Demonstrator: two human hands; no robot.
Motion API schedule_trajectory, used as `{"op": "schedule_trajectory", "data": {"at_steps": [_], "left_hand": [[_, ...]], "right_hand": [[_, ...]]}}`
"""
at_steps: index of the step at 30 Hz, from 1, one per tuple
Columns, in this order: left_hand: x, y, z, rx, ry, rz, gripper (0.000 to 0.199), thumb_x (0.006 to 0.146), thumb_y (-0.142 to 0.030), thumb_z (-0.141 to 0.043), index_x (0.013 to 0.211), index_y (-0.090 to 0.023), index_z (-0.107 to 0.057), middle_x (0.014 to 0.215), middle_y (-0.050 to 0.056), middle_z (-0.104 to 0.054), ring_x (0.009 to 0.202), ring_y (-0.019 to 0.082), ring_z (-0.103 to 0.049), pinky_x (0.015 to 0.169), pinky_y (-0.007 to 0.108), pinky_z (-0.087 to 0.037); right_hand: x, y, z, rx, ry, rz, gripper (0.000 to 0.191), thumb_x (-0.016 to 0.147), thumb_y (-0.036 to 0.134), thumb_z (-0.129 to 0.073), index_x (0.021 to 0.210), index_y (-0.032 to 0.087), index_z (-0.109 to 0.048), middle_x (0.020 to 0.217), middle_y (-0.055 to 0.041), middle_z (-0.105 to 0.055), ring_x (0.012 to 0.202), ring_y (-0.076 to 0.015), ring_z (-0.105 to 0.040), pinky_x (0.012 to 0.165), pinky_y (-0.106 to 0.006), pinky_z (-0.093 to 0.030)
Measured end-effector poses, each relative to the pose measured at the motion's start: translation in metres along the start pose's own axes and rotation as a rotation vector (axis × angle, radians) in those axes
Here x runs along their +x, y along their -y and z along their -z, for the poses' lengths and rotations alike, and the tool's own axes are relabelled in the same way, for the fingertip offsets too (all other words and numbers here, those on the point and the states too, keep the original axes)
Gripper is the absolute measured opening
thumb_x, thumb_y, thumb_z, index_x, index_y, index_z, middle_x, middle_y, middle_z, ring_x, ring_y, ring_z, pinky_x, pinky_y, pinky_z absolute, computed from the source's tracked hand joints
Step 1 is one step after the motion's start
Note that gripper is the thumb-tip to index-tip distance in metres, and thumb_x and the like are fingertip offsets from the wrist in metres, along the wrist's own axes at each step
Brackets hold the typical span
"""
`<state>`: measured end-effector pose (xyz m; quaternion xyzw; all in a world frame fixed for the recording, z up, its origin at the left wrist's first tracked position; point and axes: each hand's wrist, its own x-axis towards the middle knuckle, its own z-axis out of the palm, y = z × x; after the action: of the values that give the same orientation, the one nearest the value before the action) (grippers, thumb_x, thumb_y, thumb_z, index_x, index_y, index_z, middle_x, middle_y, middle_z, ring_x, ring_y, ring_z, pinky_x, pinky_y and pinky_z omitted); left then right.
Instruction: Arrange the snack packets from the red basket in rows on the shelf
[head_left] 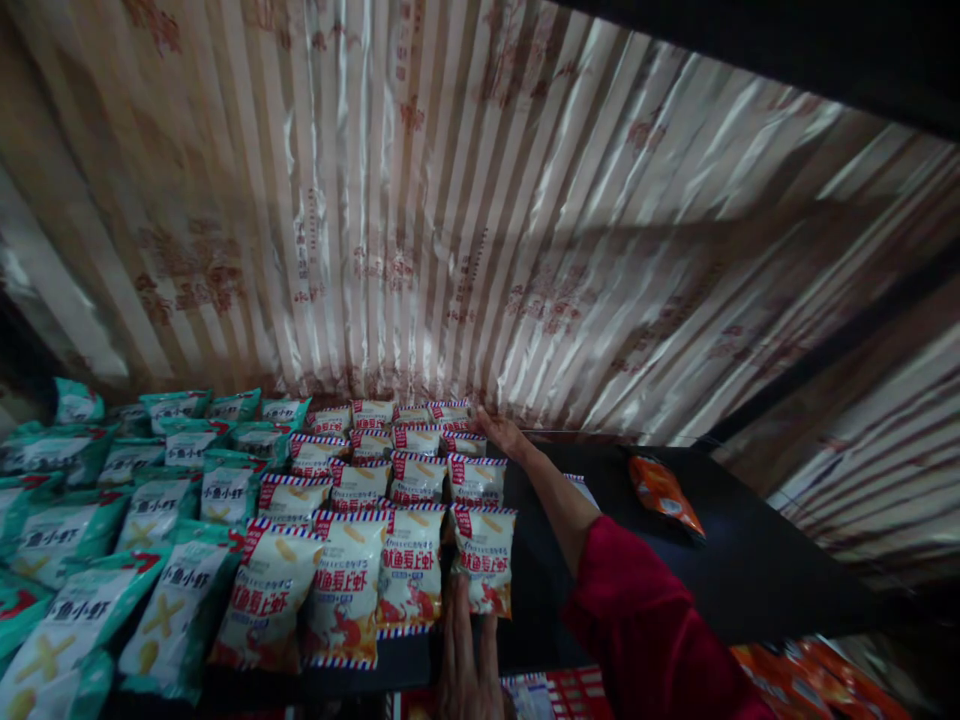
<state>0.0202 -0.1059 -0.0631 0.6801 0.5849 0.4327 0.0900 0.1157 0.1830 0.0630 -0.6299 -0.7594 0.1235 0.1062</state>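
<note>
Here, "鱿鱼爱上虾" on white packets [486, 553]

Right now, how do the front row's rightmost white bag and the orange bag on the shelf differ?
The white bag has a striped top edge; the orange bag is mostly orange. The white bag stands up; the orange bag lies down. The left hand is at the white bag's lower edge; no hand touches the orange bag. Both are on the black shelf.
</note>
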Motion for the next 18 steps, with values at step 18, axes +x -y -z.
{"op": "schedule_trajectory", "data": {"at_steps": [18], "left_hand": [[-0.003,0.005,0.011,-0.100,0.099,-0.020,0.046,0.081,-0.022,-0.052,0.126,-0.031,-0.045,0.147,0.002,-0.031,0.132,0.028,-0.031,0.097,0.046,-0.045]], "right_hand": [[-0.002,-0.012,-0.008,0.310,-0.024,0.093,0.045,0.089,0.045,-0.036,0.089,0.019,-0.073,0.085,-0.0080,-0.073,0.099,-0.0258,-0.063,0.091,-0.039,-0.047]]}}
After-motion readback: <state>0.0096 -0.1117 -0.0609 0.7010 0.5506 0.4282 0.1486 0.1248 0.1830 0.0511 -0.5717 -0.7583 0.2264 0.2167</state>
